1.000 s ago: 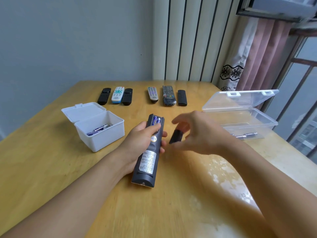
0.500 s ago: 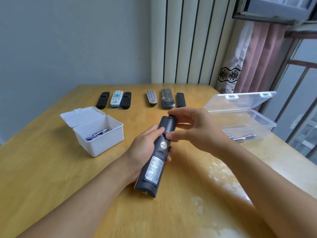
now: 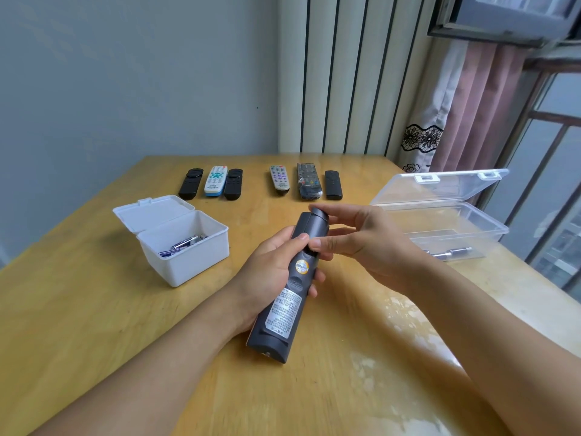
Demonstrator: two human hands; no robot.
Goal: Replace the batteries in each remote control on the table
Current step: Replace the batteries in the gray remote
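Note:
A dark grey remote (image 3: 284,305) lies back-up in my left hand (image 3: 270,275), above the middle of the wooden table (image 3: 94,309). My right hand (image 3: 361,243) pinches the battery cover (image 3: 314,226) at the remote's far end, thumb below and fingers over the tip. The cover sits over the compartment, so the batteries are hidden. Two rows of remotes lie at the table's far side: a left row (image 3: 215,182) and a right row (image 3: 306,182), three in each.
An open white box (image 3: 185,247) holding several batteries stands to the left of my hands. An open clear plastic box (image 3: 446,228) with batteries inside sits to the right, near the window. Curtain and wall panels stand behind the table.
One second ago the compartment was open with batteries showing and my right hand held the cover beside it. The cover now sits on the remote, with my right hand pressing it.

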